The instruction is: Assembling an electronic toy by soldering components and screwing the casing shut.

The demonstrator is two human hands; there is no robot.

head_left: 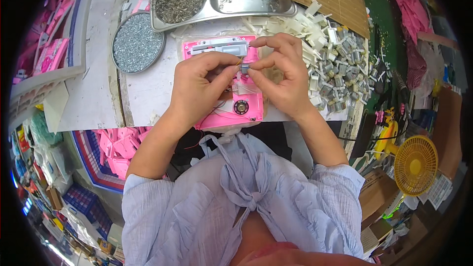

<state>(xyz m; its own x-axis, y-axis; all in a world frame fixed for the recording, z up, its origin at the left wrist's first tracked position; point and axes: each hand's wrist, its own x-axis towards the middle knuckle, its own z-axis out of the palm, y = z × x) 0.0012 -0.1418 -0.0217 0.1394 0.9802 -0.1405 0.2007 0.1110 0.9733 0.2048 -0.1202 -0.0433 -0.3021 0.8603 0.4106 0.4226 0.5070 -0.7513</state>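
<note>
A pink plastic housing (pixel 253 99) lies on the table in front of me. Set into it are a grey plastic mechanism (pixel 231 49) at the far end and a round black speaker (pixel 241 107) at the near end, with thin wires beside it. My right hand (pixel 285 76) pinches a small grey motor (pixel 245 69) over the middle of the housing. Close against the motor's left side, my left hand (pixel 199 83) is closed in a pinch. A thin yellowish bit shows at its fingertips, but what they grip is mostly hidden.
Left of the housing stands a round tin of screws (pixel 138 42). A metal tray (pixel 236 12) with small metal parts is behind it. Several grey motors (pixel 340 74) and white plastic parts (pixel 305 29) are heaped at right. A yellow fan (pixel 416 165) stands lower right; a basket (pixel 96 167) holds pink parts.
</note>
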